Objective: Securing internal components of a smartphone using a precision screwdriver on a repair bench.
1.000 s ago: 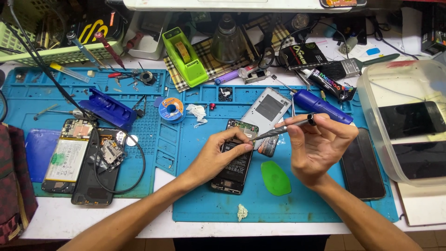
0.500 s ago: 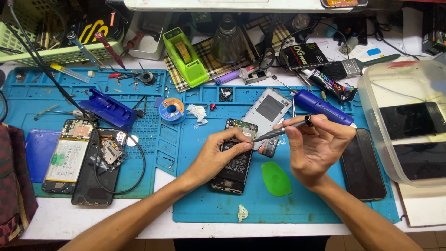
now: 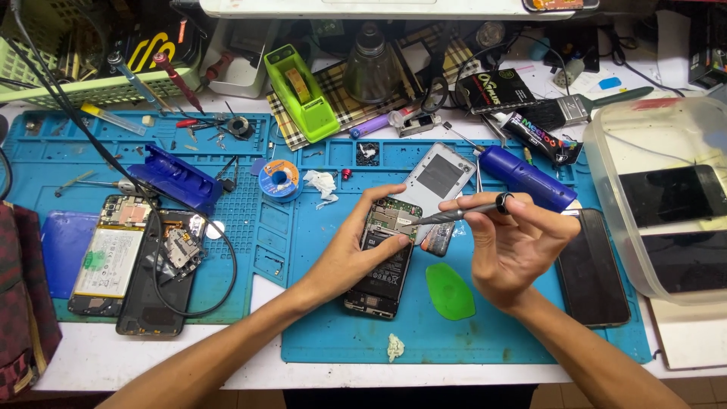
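Left hand [image 3: 352, 254] is gripping the opened phone [image 3: 382, 261], fingers curled over its top and left edge, pinning it on the blue mat [image 3: 469, 341] on the worktop. Right hand [image 3: 515, 246] is pinching a slim screwdriver [image 3: 460, 213], its tip touching the phone's upper board. Green pry pick [image 3: 450, 291] is lying just beside the phone.

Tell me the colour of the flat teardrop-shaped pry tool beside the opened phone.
Bright green pry tool, seen clearly in the head view.
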